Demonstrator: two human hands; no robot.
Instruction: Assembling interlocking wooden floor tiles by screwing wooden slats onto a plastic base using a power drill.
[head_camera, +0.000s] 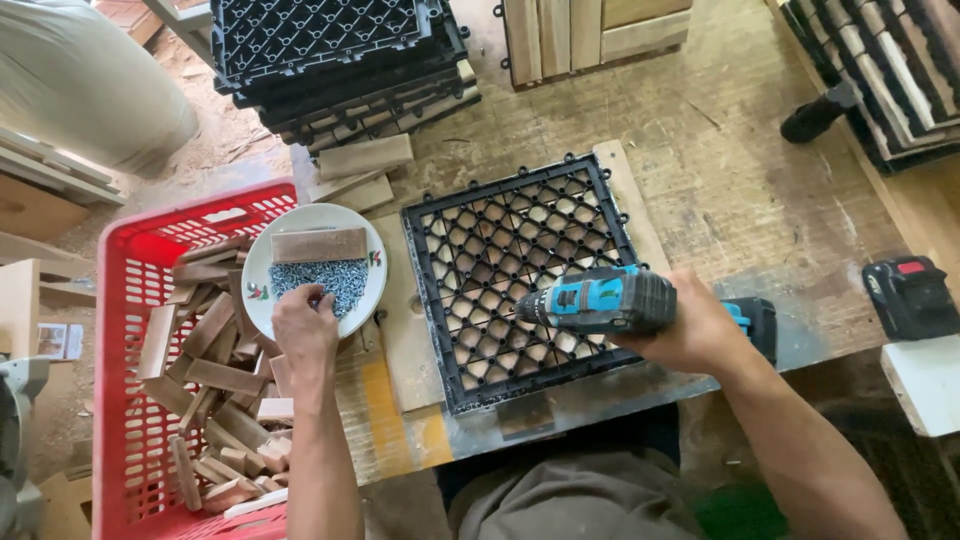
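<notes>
- Red plastic crate off the workbench's left edge, heaped with short wood offcuts.
- White plate sits over the crate's right rim and the bench's left edge; it carries a pile of small grey screws and one wooden block at its far side.
- Left hand reaches onto the plate's near edge, fingertips pinched into the screws; whether a screw is caught between them cannot be told.
- Loose wood slats lie just beyond the plate, near a stack of black grid tiles at the bench's far left.
- Black plastic grid tile lies flat at bench centre, wood showing through its openings.
- Right hand clenched around a blue-and-black cordless drill, held level over the tile's near right part, bit pointing left.
- Spare black battery pack near the bench's right edge.
</notes>
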